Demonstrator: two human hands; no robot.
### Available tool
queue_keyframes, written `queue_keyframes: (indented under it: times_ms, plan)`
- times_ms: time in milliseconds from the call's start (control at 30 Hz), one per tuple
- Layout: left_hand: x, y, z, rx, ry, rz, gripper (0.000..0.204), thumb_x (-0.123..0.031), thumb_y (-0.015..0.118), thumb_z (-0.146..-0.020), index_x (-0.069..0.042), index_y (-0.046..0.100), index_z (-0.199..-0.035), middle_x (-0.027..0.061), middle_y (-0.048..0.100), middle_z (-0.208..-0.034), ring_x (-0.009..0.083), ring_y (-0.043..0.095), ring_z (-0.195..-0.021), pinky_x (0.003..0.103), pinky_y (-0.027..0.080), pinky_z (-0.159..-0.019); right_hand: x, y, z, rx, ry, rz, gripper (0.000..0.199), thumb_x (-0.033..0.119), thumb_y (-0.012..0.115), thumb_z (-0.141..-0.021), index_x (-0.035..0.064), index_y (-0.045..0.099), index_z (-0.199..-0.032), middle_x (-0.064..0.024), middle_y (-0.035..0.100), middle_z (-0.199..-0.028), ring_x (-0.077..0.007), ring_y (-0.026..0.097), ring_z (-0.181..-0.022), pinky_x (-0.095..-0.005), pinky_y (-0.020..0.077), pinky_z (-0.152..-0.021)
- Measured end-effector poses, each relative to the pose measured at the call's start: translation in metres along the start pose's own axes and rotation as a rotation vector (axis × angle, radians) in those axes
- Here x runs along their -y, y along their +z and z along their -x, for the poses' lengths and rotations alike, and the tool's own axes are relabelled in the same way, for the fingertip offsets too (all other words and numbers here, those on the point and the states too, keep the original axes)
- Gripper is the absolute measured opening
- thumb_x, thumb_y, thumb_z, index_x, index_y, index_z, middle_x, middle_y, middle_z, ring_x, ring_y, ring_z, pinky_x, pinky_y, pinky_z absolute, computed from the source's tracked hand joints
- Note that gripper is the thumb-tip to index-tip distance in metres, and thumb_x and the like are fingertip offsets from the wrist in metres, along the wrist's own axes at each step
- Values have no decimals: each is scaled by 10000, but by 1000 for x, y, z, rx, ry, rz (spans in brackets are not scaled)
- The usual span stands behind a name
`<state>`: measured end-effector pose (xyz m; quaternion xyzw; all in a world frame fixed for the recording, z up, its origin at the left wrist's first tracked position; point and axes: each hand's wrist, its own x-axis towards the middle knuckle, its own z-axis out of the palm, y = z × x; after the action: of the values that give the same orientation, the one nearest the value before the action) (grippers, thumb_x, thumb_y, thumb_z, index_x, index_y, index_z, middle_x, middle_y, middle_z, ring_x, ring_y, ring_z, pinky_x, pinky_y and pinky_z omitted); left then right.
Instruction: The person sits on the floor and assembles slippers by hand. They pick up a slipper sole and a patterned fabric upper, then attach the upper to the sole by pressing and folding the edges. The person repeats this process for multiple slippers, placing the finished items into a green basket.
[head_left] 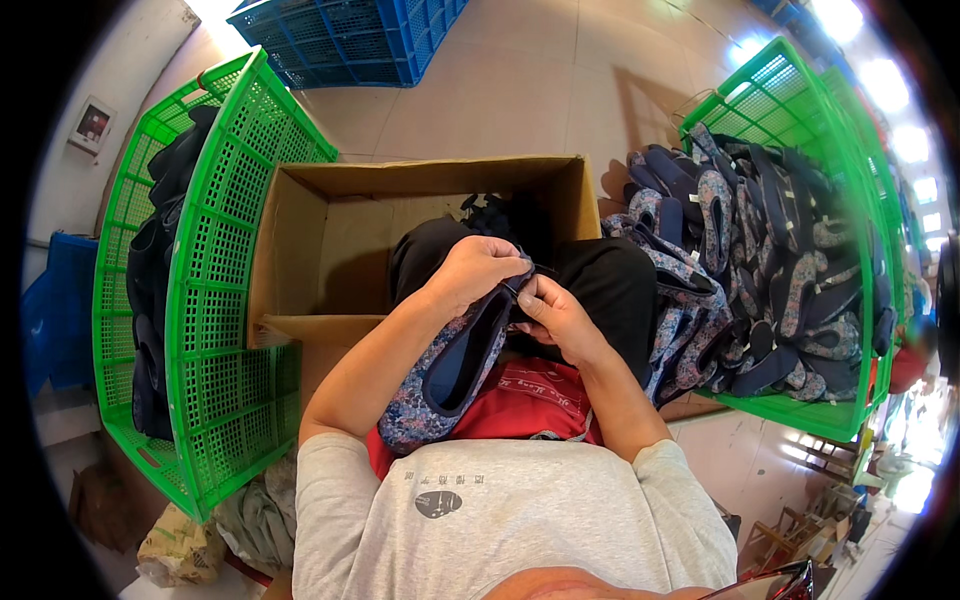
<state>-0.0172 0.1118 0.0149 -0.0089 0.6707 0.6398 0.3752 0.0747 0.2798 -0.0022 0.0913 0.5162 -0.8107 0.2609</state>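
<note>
Pale tiles point(520, 90) cover the floor, with a blue crate point(340, 40) at the far side and a green crate point(220, 290) on the left holding dark pieces point(150, 330). Another green crate point(800, 415) on the right is heaped with flowered and dark shoes point(760, 260), some spilling over its near side. Between them sits an open cardboard box point(300, 230) with dark scraps point(500, 215) inside.

One flowered shoe point(455, 365) is over the person's lap, above a red apron point(535, 395). Its long axis runs slantwise: the rounded toe points back toward the body and to the left, the heel away and to the right. The dark-lined opening faces up.

The left hand point(480, 272) has thumb and fingers closed on the heel's edge. The right hand point(555, 315) is just beside it, thumb and finger pinched together at the heel; exactly what they grip is too small to tell.
</note>
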Motion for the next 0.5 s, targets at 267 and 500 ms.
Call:
queue_keyframes:
  times_ms: [267,500]
  plan:
    - [2,-2,-5,-16,22,22,151,-146,678,-905,-18,697,-826,-11,618,-732,71,549,-662,227,455,-628,-1,-7,-1,-25,-12,4,168,280,595,-1010,142,528,-940,32,516,-734,-20,368,-525,-174,231,-448]
    - [-2,-2,-6,-128,97,157,309,-174,624,-963,41,649,-1184,82,684,-999,125,621,-821,257,510,-744,-8,-11,14,-55,-40,-92,187,289,552,-1031,111,522,-985,-29,578,-754,-14,314,-491,-170,219,-440]
